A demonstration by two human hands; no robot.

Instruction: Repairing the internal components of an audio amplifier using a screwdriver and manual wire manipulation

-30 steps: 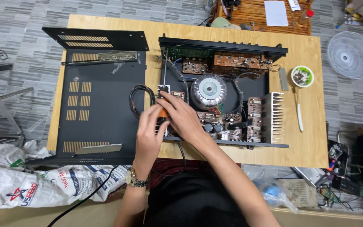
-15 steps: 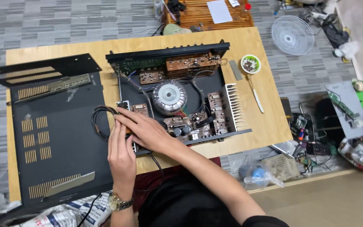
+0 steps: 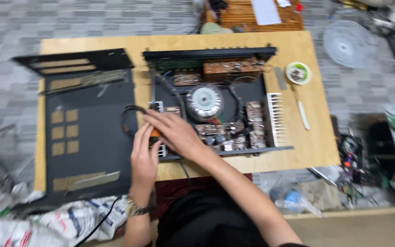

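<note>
The wooden table (image 3: pixel 179 41) is being taken up largely by two things. A black vented metal cover (image 3: pixel 90 137) is being kept at nine o'clock of the opened amplifier chassis (image 3: pixel 211 103), whose round toroidal transformer (image 3: pixel 205 101) is lying at its centre, with a white finned heatsink (image 3: pixel 276 119) at three o'clock. At the chassis's seven o'clock corner an orange-handled tool (image 3: pixel 155 133) is being gripped between both hands: the right hand (image 3: pixel 174 132) is being curled over it from above, the left hand (image 3: pixel 145 158) pressed against it from below, beside a looped black cable (image 3: pixel 126 120).
</note>
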